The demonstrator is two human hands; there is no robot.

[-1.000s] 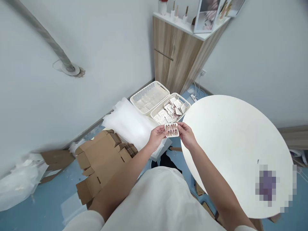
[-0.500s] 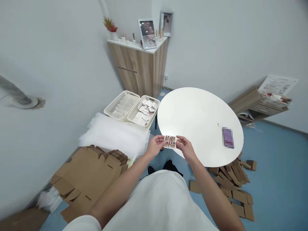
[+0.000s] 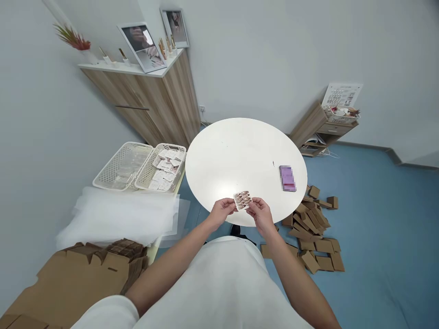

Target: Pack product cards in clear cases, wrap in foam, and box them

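Note:
Between my hands is a small white card of press-on nails [image 3: 243,200], brownish and glossy, set in two rows and slightly tilted. My left hand [image 3: 221,213] pinches its left edge between thumb and fingers. On the opposite side my right hand [image 3: 261,215] grips the card, its thumb over the lower right corner. Both hands are above the near edge of a round white table [image 3: 240,151]. A purple, pixelated item [image 3: 287,178] lies on the right of the tabletop.
Left of the table stand a basket of white packets [image 3: 161,180] and a basket of clear pieces [image 3: 125,164]. Nearer are white sheets [image 3: 120,217] and flattened cardboard boxes [image 3: 78,278]. Small brown boxes [image 3: 324,246] lie on the floor at right. A wooden cabinet [image 3: 147,100] fills the corner.
My view has turned rightward, so the table and baskets appear further left. The nail card is now tilted and over the table's near edge, still held in both hands.

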